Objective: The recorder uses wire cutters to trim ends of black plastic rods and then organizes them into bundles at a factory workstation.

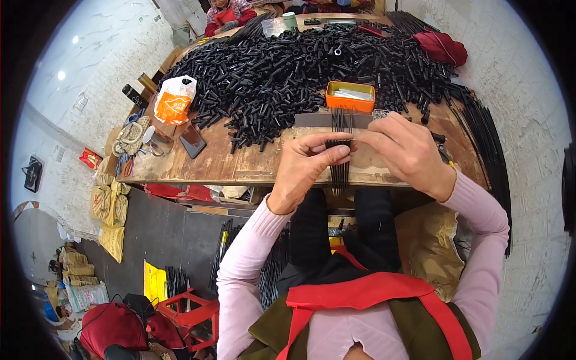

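Observation:
My left hand (303,165) grips a small bundle of thin black rods (339,175) between thumb and fingers, over the table's near edge. The rods stand roughly lengthwise to me, their far ends fanned out a little above a dark flat strip (315,120). Just right of the bundle, my right hand (408,147) is closed in a pinch, its fingertips close to the rods. What sits between those fingertips, if anything, is too small to make out. Behind the bundle stands an orange box (352,107) with pale thin pieces inside.
A large heap of short black tubular parts (270,72) covers the wooden table's (222,168) far half. At left lie a phone (192,141) and an orange-white plastic bag (175,105). Long black rods (489,150) hang off the right side. Another person (228,15) sits at the far end.

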A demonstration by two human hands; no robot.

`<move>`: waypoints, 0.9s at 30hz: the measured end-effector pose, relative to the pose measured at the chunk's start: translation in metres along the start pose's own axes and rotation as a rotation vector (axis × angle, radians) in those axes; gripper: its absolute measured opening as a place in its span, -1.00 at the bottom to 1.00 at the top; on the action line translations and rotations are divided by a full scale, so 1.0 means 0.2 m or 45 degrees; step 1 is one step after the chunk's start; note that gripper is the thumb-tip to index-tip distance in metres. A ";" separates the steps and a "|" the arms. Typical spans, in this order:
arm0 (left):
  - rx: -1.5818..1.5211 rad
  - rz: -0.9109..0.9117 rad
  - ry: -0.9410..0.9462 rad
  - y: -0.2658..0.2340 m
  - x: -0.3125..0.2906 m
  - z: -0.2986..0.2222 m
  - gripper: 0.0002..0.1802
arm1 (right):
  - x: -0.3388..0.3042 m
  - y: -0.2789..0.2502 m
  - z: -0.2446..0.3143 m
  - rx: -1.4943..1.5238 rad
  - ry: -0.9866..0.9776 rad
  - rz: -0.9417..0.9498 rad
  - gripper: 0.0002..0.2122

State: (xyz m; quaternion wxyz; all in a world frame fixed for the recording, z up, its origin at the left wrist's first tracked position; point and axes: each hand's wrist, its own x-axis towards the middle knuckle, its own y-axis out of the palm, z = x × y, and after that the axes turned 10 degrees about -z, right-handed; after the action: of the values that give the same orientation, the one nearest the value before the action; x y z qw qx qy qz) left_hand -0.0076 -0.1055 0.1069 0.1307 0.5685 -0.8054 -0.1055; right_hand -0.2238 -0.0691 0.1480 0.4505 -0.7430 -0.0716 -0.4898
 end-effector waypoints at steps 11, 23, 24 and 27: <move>0.056 0.051 0.010 -0.03 0.00 0.01 -0.74 | -0.07 -0.06 0.00 0.006 0.142 0.025 -0.67; -0.027 0.032 -0.020 -0.03 -0.03 0.01 -0.75 | 0.01 0.05 0.03 0.269 0.222 0.007 -0.67; -0.028 0.036 -0.026 -0.05 -0.02 0.03 -0.75 | 0.02 0.07 0.04 0.312 0.244 -0.019 -0.66; 0.291 0.180 -0.092 -0.16 0.02 0.18 -0.62 | 0.05 0.09 0.01 0.250 0.231 -0.092 -0.66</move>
State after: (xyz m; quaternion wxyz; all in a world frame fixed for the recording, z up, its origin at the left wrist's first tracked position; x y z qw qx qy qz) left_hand 0.0072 -0.1191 0.0626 0.0432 0.5175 -0.8543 -0.0239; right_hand -0.2080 -0.0809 0.1444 0.5079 -0.6448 -0.1047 -0.5615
